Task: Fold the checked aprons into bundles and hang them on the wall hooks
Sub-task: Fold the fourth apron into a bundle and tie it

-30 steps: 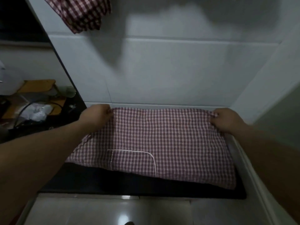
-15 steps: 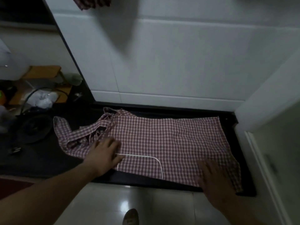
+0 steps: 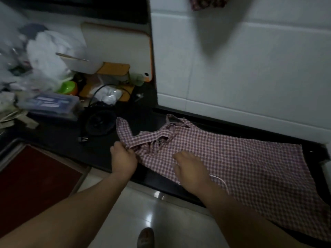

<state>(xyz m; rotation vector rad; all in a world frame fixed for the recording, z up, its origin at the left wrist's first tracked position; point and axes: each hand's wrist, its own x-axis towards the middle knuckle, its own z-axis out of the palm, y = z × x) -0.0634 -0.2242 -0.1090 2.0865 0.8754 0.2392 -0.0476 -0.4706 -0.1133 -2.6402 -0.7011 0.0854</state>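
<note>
The checked apron (image 3: 241, 163) lies spread on the dark counter (image 3: 96, 151) from centre toward 4 o'clock, its straps (image 3: 146, 137) tangled at its 9 o'clock end; our left hand (image 3: 123, 158) curls round the straps, and our right hand (image 3: 191, 169) rests flat and straight-fingered on the apron at 3 o'clock of the left. We judge it best to draw the straps inward over the apron while the flat hand pins it; another bundle (image 3: 207, 3) hangs at 1 o'clock.

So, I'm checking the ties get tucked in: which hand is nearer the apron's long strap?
Left. The left hand grips the strap at its near end; the right hand lies flat on the apron, off to the strap's right.
</note>
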